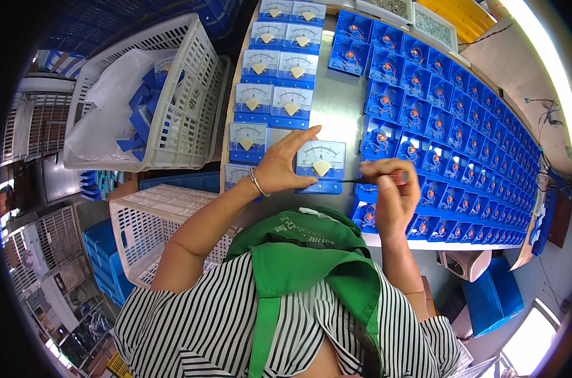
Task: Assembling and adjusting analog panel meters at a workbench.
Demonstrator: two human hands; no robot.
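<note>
A blue panel meter with a white dial and a cream fan-shaped piece lies face up on the bench before me. My left hand grips it from the left, thumb at its lower edge and fingers by its upper corner. A screwdriver with a red handle is held in my right hand. Its dark shaft points left, and the tip meets or nearly meets the meter's lower blue strip; I cannot tell whether it touches. Left of the meter, similar meters stand in two columns.
Many open blue housings with orange-red coils and wires fill the right of the metal bench. A white crate with a plastic liner and blue parts stands left, another white crate below it. Trays of small parts sit at the back.
</note>
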